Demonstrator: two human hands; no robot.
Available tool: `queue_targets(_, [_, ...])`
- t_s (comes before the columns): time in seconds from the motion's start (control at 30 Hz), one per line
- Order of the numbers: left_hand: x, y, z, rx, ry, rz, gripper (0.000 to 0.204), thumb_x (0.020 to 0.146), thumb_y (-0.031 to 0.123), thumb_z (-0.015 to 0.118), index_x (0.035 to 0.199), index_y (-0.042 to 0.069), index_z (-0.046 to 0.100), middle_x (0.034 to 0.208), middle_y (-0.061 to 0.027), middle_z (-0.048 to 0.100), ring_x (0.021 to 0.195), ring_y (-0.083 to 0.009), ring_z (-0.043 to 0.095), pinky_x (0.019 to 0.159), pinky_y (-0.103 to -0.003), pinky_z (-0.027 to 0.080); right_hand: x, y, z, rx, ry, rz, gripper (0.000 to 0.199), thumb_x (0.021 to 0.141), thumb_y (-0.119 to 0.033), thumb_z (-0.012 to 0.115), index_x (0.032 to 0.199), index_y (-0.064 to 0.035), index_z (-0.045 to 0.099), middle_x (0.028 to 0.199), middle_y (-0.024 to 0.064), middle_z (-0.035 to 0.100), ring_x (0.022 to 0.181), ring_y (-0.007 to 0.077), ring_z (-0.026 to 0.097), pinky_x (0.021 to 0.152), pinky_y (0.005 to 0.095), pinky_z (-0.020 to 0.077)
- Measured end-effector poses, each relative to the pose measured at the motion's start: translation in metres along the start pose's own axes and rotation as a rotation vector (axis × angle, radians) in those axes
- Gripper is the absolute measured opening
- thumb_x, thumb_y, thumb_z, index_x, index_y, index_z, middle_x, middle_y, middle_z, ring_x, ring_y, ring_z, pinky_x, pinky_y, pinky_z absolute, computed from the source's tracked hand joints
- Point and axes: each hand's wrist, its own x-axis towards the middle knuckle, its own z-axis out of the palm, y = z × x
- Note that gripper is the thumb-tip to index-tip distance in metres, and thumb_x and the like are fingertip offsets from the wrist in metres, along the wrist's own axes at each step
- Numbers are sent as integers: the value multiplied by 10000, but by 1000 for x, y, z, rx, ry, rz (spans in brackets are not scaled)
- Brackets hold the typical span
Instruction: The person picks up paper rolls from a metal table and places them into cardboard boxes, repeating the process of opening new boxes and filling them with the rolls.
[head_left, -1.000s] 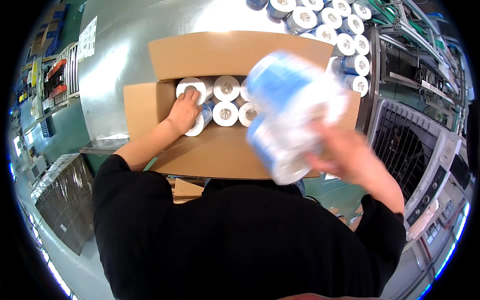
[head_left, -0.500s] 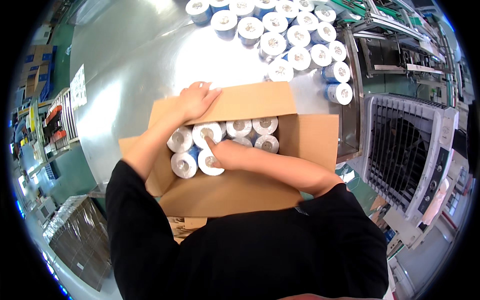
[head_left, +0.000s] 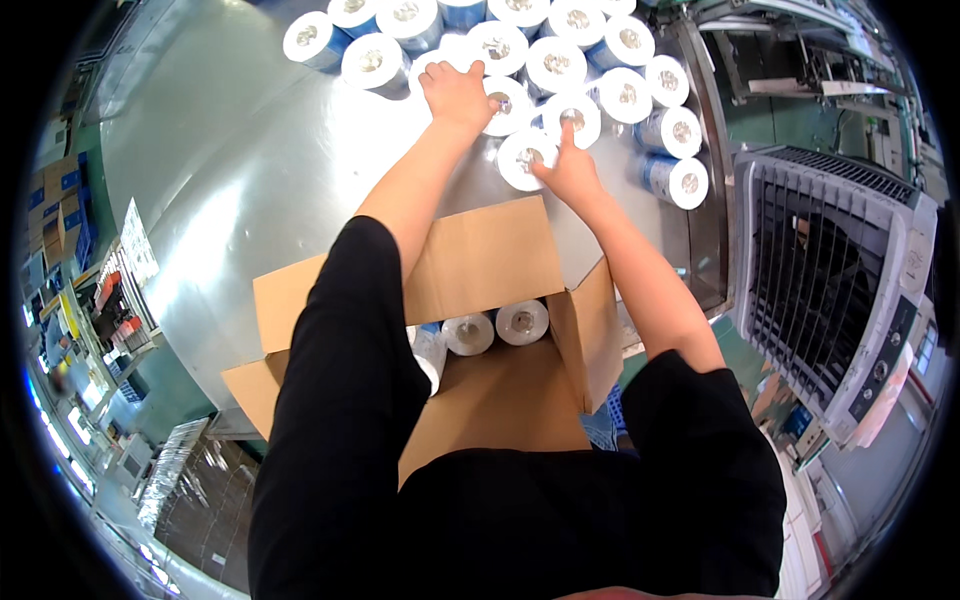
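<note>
Both my hands are over the standing white rolls with blue sides at the far part of the metal table. My left hand [head_left: 458, 97] has its thumb at the core of one roll [head_left: 512, 118] and bent fingers over neighbouring rolls. My right hand [head_left: 574, 178] pinches across two rolls: its index finger is in the core of one roll [head_left: 584, 106], its thumb in that of a nearer roll [head_left: 518, 172]. Nearer me, a cardboard box [head_left: 490, 245] stands with flaps up. Several rolls [head_left: 468, 334] show inside it; my left sleeve hides its left part.
The metal table [head_left: 220, 200] spreads beneath the box and rolls. Two rolls [head_left: 688, 183] lie tilted by the table's right edge. A large grey fan unit [head_left: 825, 280] stands to the right. Film-wrapped cartons [head_left: 205, 510] are at lower left.
Both hands have moved away from the box to the rolls on the table. My right hand has left the rolls inside the box; my left has let go of the far flap.
</note>
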Motion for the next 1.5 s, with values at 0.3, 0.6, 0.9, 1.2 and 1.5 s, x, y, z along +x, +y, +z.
queue_targets(0.3, [8,-25,0,-133,-65,42,473,653,573,694,886,161,721,963,-93,635,1021,-269,511,742,-406,475,8,12,-11,168,63,-30,735,656,-206,744,1265,71,441,911,236,656,879,355,645,770,376,514])
queue_targets(0.6, [-148,-182,-186,-1252,32,32,465,772,326,703,1086,-11,638,938,-55,654,838,-153,591,740,-284,471,-90,-2,-178,443,154,-34,663,738,-107,746,1309,44,444,888,107,686,770,92,615,668,222,486])
queue_targets(0.9, [-329,-59,-120,-903,-191,329,337,691,243,731,988,87,704,897,-159,555,803,-246,561,695,-345,476,-224,-125,-238,216,260,-695,715,669,-26,746,1301,77,428,937,143,681,828,186,666,753,289,523])
queue_targets(1.2, [-343,-45,-3,-29,-211,561,323,749,239,641,1049,119,646,1146,-138,486,1107,-296,421,915,-373,355,-263,-146,-107,-396,-611,-513,527,700,-18,604,1169,123,409,636,200,600,622,351,621,572,429,504])
queue_targets(1.5, [-203,-102,-149,-1001,-384,7,279,823,93,617,1102,105,614,1200,-145,540,1012,-282,573,851,-360,470,-204,-138,-80,49,-479,-513,373,822,-191,625,1145,-11,584,718,140,649,633,246,651,574,348,506])
